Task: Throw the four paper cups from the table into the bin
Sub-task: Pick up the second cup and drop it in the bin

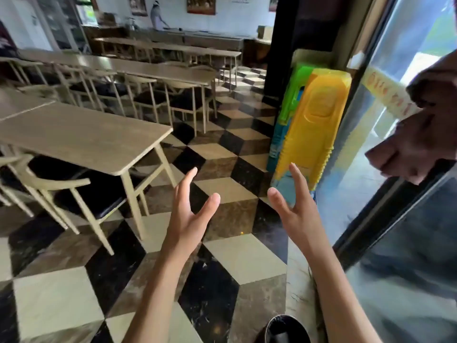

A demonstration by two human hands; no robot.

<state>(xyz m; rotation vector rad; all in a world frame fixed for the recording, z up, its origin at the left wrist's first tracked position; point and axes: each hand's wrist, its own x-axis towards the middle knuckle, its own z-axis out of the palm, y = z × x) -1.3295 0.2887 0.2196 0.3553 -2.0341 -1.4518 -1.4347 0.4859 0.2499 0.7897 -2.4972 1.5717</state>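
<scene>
My left hand and my right hand are both held out in front of me above the checkered floor, palms facing each other, fingers spread, with nothing in them. The nearest wooden table stands to the left and its visible top bears no paper cups. No paper cup shows anywhere in the head view. A dark round object sits at the bottom edge by my right forearm; whether it is the bin I cannot tell.
Wooden chairs with black seats stand around the near table, with more tables and chairs behind. A stack of yellow and green plastic stools leans by a glass door on the right. Another person's hand shows at the right edge.
</scene>
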